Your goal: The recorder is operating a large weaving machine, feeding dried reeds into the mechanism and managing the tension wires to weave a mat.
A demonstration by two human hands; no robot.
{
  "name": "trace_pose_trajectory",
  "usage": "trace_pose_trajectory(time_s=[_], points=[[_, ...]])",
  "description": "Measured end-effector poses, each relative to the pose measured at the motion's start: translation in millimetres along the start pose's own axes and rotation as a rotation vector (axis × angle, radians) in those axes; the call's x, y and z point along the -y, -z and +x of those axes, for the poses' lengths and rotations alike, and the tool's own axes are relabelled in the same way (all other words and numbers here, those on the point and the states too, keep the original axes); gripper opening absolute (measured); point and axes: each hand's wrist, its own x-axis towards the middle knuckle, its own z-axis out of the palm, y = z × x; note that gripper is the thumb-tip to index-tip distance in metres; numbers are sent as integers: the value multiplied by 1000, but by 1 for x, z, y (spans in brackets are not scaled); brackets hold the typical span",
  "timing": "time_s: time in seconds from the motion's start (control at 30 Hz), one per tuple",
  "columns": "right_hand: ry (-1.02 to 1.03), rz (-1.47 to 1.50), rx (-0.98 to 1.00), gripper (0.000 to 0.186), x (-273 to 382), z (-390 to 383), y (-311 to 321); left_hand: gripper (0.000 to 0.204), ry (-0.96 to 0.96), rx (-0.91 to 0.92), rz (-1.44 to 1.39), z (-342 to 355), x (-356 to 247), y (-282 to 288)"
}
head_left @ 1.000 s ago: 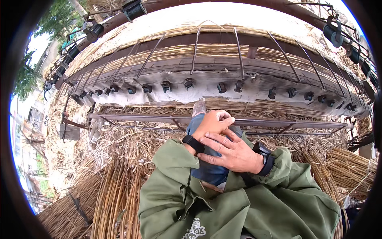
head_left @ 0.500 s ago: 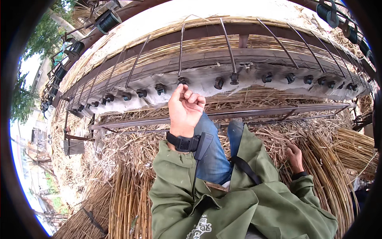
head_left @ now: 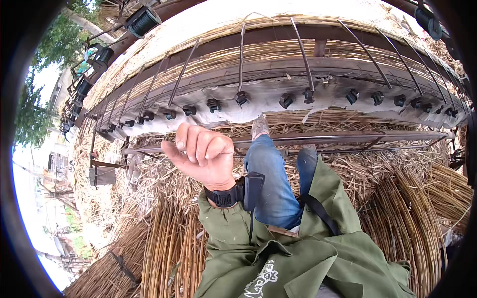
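Observation:
My left hand (head_left: 198, 154) is raised left of my jeans-clad knee (head_left: 268, 179), below the rack, palm up, fingers loosely curled and thumb apart, holding nothing. A black band with a box (head_left: 233, 191) is on that wrist. Above runs a long pale, plastic-covered ledge (head_left: 263, 107) lined with several dark bobbins (head_left: 213, 105), with thin metal rods (head_left: 303, 54) over it. My right hand is out of sight; part of its green sleeve (head_left: 395, 275) shows at the lower right.
Wire spools (head_left: 141, 22) hang from the curved upper beam. A metal rail (head_left: 377, 139) crosses below the ledge. Reed bundles (head_left: 407, 223) lie at both sides over loose straw (head_left: 357, 169). Trees (head_left: 37, 119) stand at the far left.
My hands, together over my lap a second ago, have parted. My left hand rose toward the bobbins, then moved down and left. My right hand went right and has left the view.

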Motion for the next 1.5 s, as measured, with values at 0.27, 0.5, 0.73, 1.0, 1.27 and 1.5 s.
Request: trace_pose_trajectory(time_s=[0.27,0.5,0.73,1.0,1.27,1.5], points=[[79,-5,-23,45,6,6,2,25,575,1083,281,-36,32,-128],[160,-1,-50,43,23,8,7,22,746,1527,465,-53,33,-156],[246,39,-63,41,42,-23,-3,25,759,1609,503,-58,18,-161],[616,243,-208,38,68,-96,-25,32,598,1264,644,-53,36,-124],[1470,-54,765,12,21,-351,-204,75,800,270,1689,-40,75,50],[1841,-539,1402,16,-67,-481,-250,52,476,336,1422,-50,114,35]])
